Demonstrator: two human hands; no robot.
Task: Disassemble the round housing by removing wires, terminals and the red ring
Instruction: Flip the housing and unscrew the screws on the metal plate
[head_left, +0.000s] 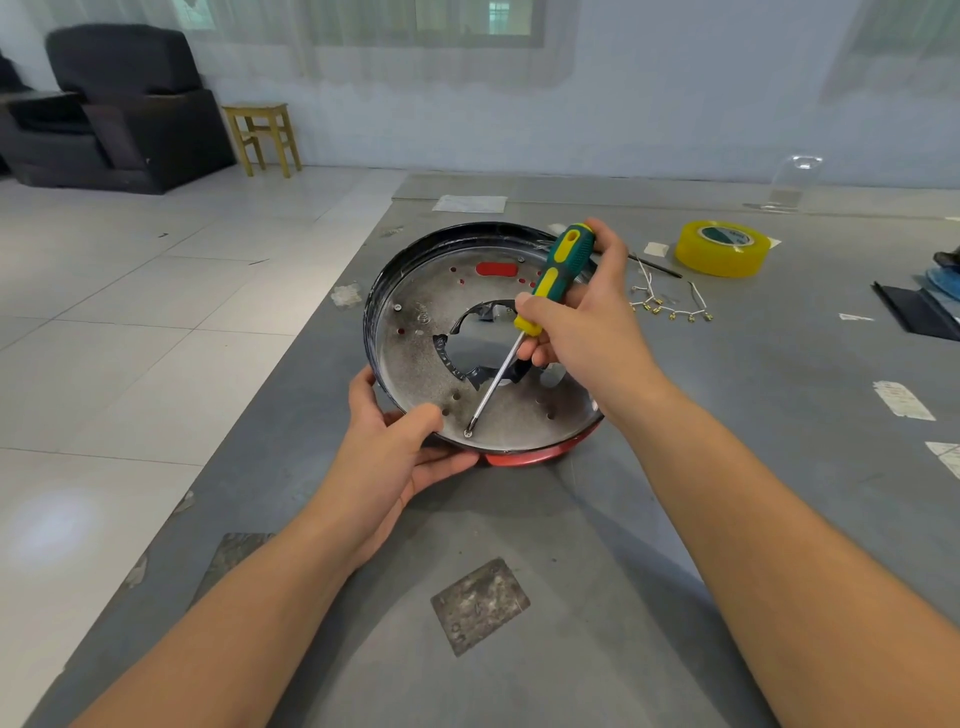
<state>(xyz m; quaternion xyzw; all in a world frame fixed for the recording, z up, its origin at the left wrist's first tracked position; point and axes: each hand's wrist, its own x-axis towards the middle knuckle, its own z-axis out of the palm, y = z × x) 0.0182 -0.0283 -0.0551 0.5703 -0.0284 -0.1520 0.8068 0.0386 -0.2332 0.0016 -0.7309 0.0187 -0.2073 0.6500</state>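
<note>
The round housing is a shallow metal dish with a black rim and a jagged central hole, tilted up on the grey table. A red ring shows under its near edge. My left hand grips the housing's near rim, thumb inside. My right hand holds a green and yellow screwdriver. Its tip rests on a screw near the dish's front edge. White wires with brass terminals lie on the table to the right of the housing.
A yellow tape roll sits at the right rear, with a thin black rod beside it. Dark objects lie at the right edge. Paper scraps dot the table. The table's left edge drops to a tiled floor.
</note>
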